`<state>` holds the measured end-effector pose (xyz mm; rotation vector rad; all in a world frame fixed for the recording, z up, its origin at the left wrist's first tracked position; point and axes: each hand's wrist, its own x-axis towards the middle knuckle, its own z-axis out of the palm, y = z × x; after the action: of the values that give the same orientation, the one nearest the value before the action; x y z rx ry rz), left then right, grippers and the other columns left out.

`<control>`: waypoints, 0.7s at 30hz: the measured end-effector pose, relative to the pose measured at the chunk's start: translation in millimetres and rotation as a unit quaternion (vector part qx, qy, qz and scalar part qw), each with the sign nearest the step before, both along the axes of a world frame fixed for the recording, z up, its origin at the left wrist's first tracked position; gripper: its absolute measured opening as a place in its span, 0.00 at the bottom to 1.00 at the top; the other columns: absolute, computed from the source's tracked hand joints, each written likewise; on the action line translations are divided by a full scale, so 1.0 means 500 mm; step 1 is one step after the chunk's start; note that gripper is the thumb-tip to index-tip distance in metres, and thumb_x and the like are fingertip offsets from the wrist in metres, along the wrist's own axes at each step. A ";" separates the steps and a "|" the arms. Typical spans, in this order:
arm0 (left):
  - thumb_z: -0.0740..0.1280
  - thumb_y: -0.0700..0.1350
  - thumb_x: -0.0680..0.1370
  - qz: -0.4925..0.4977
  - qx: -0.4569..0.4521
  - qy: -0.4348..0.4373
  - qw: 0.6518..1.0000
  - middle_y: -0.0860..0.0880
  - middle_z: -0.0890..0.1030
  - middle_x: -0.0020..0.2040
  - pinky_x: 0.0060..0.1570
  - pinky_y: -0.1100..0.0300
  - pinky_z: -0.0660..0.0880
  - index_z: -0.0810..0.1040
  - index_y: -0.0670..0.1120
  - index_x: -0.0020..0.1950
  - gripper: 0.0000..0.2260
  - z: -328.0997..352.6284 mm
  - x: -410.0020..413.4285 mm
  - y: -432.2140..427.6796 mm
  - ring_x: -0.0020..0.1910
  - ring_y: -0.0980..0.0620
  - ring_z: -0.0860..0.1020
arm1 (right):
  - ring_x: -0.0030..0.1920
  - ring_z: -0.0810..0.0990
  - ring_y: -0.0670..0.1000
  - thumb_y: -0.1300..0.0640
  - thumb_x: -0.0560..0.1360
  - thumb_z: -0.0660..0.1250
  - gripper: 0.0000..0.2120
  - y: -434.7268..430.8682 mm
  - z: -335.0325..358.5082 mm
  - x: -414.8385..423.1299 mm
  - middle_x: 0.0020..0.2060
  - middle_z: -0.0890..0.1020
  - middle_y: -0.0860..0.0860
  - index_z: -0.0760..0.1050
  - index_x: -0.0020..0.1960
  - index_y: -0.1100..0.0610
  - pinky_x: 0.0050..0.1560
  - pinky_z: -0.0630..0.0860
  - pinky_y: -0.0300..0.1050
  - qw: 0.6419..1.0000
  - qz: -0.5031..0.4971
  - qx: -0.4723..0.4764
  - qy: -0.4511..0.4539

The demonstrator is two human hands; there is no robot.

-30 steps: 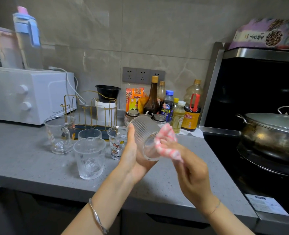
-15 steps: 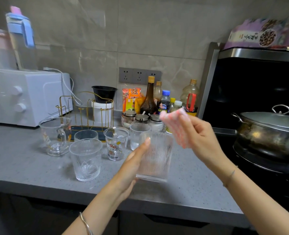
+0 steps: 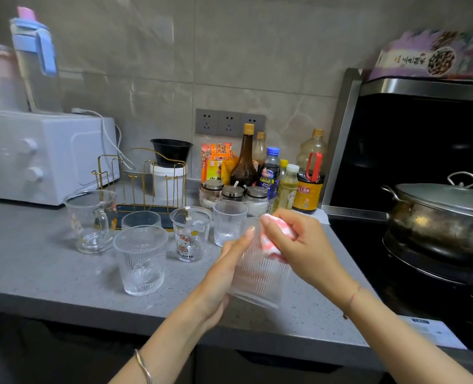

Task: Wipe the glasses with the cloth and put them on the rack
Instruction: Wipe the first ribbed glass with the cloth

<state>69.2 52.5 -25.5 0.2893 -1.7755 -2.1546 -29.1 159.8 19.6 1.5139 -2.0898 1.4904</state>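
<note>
- The grey countertop [image 3: 35, 273] runs out of view at the left; its near edge crosses under your forearms.
- The white oven [image 3: 44, 156] is blurred and cut off by the left edge; the one pot [image 3: 437, 214] is cut by the right edge.
- One gold wire rack [image 3: 144, 176] stands at the back beside the oven; the glasses in front hide part of its dark base.
- Five glasses stand mouth-up in front of the rack: one handled mug [image 3: 91, 220]; one plain glass [image 3: 141, 220]; one cartoon glass [image 3: 191, 234]; a front ribbed glass [image 3: 141, 259]; a rear ribbed glass [image 3: 228, 225].
- A sixth, the held glass [image 3: 260, 278], is to the right of those, over the near part of the counter; mouth up, long axis close to vertical, slightly tilted; its rim is mostly hidden; whether its base touches the counter you cannot tell.
- Your left hand [image 3: 218, 281] grips its left wall; one digit lies straight up the side; the others show only as a blur through the ribs.
- Your right hand [image 3: 304, 245] is at the rim, fingers curled tight round the cloth.
- One pink-and-white cloth [image 3: 271, 239], bunched, presses on the upper wall of the held glass; most of it is buried in your fist.
</note>
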 end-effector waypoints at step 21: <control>0.83 0.55 0.54 -0.198 0.175 0.067 0.962 0.38 0.83 0.52 0.45 0.47 0.82 0.85 0.43 0.52 0.30 0.049 0.020 -0.004 0.47 0.37 0.83 | 0.28 0.74 0.43 0.46 0.73 0.63 0.24 -0.005 0.020 -0.026 0.28 0.76 0.48 0.73 0.38 0.71 0.28 0.71 0.33 0.964 0.110 -0.190 -0.152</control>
<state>79.4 50.5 -0.9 -0.1445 -1.4646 -2.6965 -42.0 157.2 29.6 1.4765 -1.6671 2.1787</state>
